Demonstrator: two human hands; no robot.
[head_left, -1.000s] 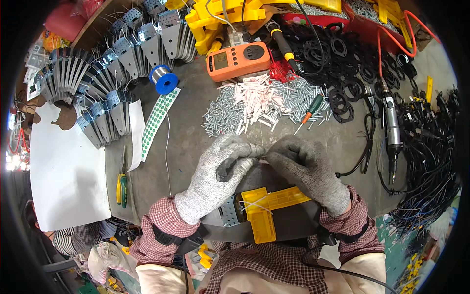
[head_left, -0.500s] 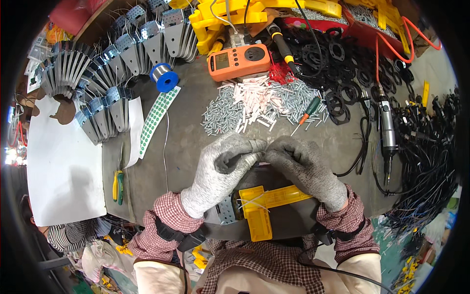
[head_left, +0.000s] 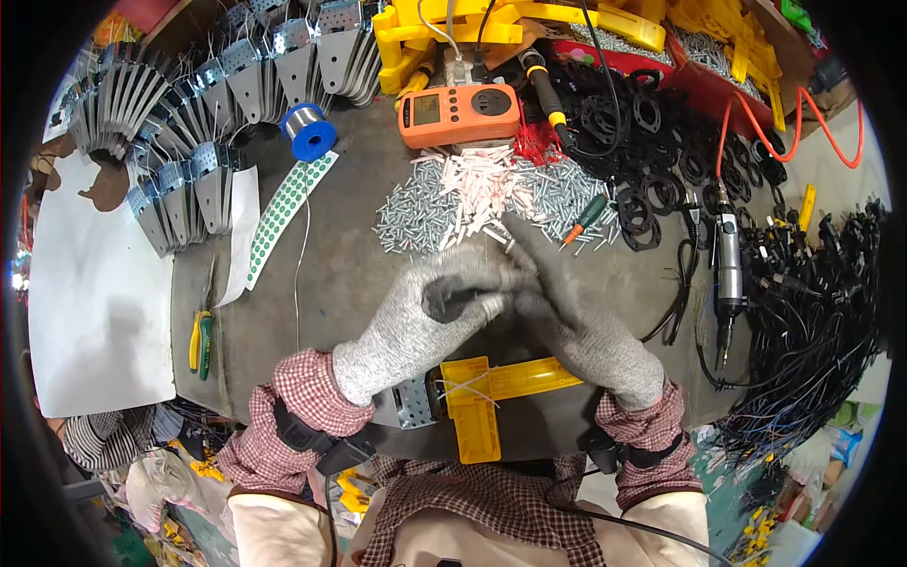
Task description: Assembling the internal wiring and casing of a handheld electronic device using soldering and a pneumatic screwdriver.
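Observation:
Both my hands wear grey gloves with dark palms and meet over the middle of the table. My left hand (head_left: 430, 307) is closed in a pinch; what lies between its fingertips, if anything, is hidden. Against those fingertips my right hand (head_left: 586, 326) has its fingers stretched forward and apart, blurred by motion, with nothing visible in them. Just beyond the fingers lie a heap of pale pink tubes (head_left: 477, 184) and grey screws (head_left: 416, 213). Below the hands rests a yellow plastic piece (head_left: 477, 425) with white wires across it, beside a perforated metal bracket (head_left: 414, 402).
An orange meter (head_left: 458, 115), a blue solder spool (head_left: 310, 134) and a green-dotted sticker strip (head_left: 283, 222) lie behind. Right are a screwdriver (head_left: 586, 219), black rings (head_left: 647, 113), an electric screwdriver (head_left: 727, 274) and black cables (head_left: 803, 331). Pliers (head_left: 201, 340) lie left, near metal brackets (head_left: 246, 85).
My right hand has gone from curled fingers to stretched ones reaching toward the heap. My left hand keeps its pinch. The whole view has shifted slightly.

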